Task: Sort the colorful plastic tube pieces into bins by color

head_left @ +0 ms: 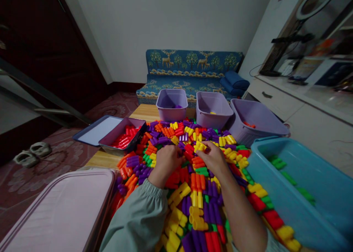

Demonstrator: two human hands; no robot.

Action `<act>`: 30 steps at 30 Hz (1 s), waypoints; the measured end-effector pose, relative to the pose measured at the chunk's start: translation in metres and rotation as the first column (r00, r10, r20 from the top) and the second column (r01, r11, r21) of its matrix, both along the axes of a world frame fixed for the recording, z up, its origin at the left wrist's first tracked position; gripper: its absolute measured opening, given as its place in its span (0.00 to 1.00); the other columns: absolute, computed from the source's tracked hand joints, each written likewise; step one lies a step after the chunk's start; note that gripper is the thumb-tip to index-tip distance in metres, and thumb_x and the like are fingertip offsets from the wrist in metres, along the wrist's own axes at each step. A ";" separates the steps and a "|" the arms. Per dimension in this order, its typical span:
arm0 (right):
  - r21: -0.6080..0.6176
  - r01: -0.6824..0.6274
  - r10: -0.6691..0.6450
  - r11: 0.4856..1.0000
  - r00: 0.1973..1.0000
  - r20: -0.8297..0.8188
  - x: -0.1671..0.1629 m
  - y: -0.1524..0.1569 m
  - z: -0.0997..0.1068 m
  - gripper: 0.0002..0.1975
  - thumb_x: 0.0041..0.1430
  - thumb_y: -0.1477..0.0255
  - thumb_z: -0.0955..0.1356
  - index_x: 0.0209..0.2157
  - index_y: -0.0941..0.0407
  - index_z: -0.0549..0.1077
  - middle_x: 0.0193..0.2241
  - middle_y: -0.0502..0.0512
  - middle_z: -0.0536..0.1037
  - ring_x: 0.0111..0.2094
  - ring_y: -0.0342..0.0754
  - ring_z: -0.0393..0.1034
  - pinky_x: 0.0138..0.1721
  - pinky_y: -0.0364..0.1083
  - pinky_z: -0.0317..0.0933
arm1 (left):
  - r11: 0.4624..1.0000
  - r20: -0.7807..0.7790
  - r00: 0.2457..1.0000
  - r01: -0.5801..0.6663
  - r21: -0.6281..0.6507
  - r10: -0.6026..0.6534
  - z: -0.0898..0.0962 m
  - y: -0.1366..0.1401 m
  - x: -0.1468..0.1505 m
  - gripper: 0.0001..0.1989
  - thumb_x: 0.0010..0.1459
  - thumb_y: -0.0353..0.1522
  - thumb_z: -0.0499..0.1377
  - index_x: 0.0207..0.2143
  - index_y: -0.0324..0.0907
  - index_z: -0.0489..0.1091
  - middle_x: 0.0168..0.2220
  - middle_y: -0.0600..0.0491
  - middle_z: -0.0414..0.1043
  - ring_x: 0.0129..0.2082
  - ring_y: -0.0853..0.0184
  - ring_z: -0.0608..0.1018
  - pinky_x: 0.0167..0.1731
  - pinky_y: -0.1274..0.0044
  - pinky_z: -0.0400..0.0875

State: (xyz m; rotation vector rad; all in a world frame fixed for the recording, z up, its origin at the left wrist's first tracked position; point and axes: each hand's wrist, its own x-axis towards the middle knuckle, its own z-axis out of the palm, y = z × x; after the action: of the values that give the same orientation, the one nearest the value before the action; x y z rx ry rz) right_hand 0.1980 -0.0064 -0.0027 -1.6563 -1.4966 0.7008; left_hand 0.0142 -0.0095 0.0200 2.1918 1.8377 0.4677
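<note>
Right hand [213,157] over the middle of the pile, thumb and forefinger pinching a yellow block [199,146] just above the others. We take the fingertip hold as suited to so small a piece; it leaves most of the block in sight. Left hand [167,162] close by, low over the blocks [211,213], fingers curled inward; its back faces us, so we cannot tell whether they grip anything.

Containers ring the pile, likely to keep each within arm's reach. We note one colour visible in each: purple in the left tub [172,114], yellow in the middle tub [213,119], orange-red in the right tub [239,128], green in the teal tub [275,189], red in the shallow box [118,128].

Surface: wooden table [147,111], its grain showing at the far left; pink lid [63,204] at the near left. Beyond, we see a deer-patterned sofa [190,83] against a pale wall [176,20], shoes [32,154] on patterned floor tiles [74,151], a dark door [46,53].
</note>
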 end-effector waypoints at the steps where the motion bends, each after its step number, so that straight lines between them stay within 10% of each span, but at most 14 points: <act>1: -0.008 -0.008 0.008 1.000 1.000 0.022 0.001 0.000 -0.001 0.18 0.49 0.67 0.70 0.43 0.55 0.75 0.39 0.55 0.81 0.40 0.51 0.75 0.42 0.48 0.68 | 1.000 -0.053 0.999 0.009 -0.019 -0.010 0.002 -0.002 0.001 0.09 0.53 0.39 0.63 0.32 0.44 0.79 0.33 0.46 0.79 0.34 0.58 0.79 0.31 0.75 0.66; 10: -0.011 -0.059 0.060 0.998 0.997 0.056 -0.005 -0.003 -0.001 0.18 0.49 0.69 0.69 0.44 0.53 0.75 0.37 0.53 0.81 0.36 0.50 0.76 0.38 0.46 0.69 | 1.000 -0.182 0.983 0.019 -0.013 -0.021 -0.006 -0.006 0.012 0.11 0.57 0.36 0.58 0.32 0.39 0.78 0.34 0.41 0.77 0.36 0.53 0.80 0.34 0.70 0.70; 18: 0.022 -0.016 0.020 1.000 0.988 -0.151 -0.007 0.002 -0.008 0.17 0.48 0.65 0.70 0.40 0.55 0.75 0.33 0.53 0.81 0.32 0.50 0.75 0.34 0.47 0.70 | 0.958 0.423 0.905 -0.161 0.239 0.047 -0.025 0.013 0.008 0.16 0.55 0.29 0.59 0.48 0.40 0.72 0.45 0.46 0.73 0.35 0.66 0.77 0.39 0.75 0.71; 23: 0.023 -0.015 0.021 1.000 0.956 -0.293 -0.010 0.002 -0.003 0.19 0.43 0.62 0.72 0.38 0.58 0.73 0.33 0.54 0.80 0.34 0.50 0.74 0.34 0.46 0.68 | 0.975 0.401 0.913 -0.019 0.223 -0.074 -0.030 0.013 0.008 0.14 0.54 0.28 0.60 0.45 0.40 0.75 0.40 0.48 0.75 0.37 0.64 0.77 0.40 0.75 0.70; 30: -0.012 0.012 -0.017 1.000 0.693 -0.720 -0.006 0.002 0.026 0.15 0.41 0.66 0.75 0.30 0.57 0.71 0.24 0.46 0.74 0.25 0.41 0.69 0.24 0.39 0.61 | 0.978 0.262 0.959 0.052 0.202 -0.105 -0.033 0.011 0.008 0.13 0.54 0.29 0.61 0.42 0.42 0.78 0.39 0.49 0.76 0.39 0.63 0.76 0.40 0.75 0.69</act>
State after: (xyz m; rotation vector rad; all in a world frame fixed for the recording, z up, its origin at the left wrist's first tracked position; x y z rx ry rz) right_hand 0.1916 -0.0040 0.0234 -1.1588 -0.8917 1.1824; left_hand 0.0217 0.0019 -0.0132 2.1805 1.6128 0.9157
